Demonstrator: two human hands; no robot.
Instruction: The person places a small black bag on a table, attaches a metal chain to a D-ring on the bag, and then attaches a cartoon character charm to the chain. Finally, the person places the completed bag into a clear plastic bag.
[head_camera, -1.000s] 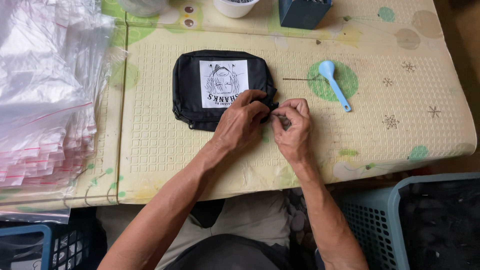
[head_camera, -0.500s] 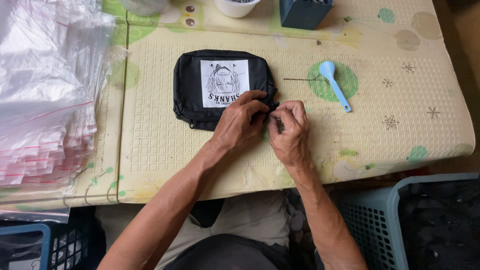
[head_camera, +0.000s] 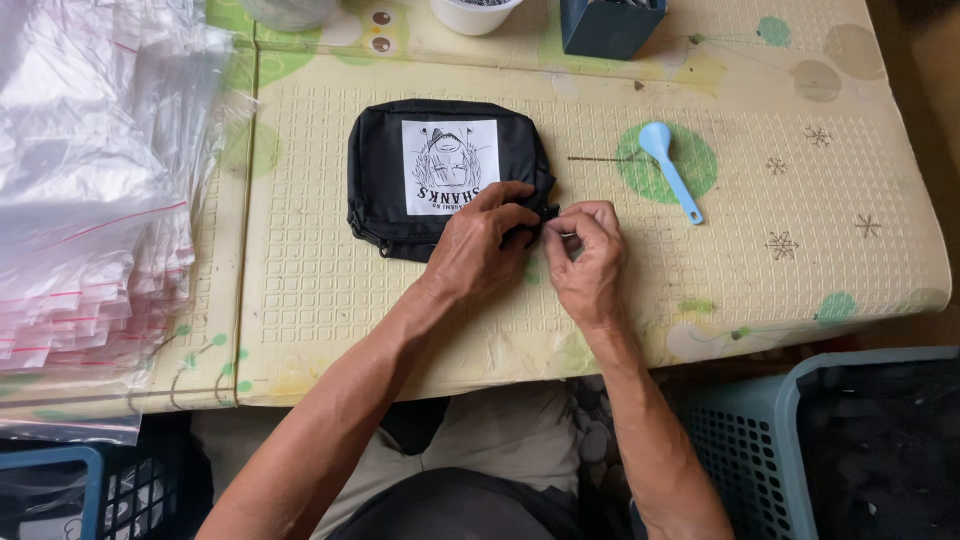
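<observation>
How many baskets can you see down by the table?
2. One light blue basket sits at the lower right beside the person's right arm. One darker blue basket is at the lower left under the table edge. Others may be hidden beneath the table.

A single head-worn camera looks almost straight down from close above the pale patterned mat (head_camera: 420, 330) — its far edge at the top of the frame, the wearer's lap just below its near edge — with no second view to overlap.
</observation>
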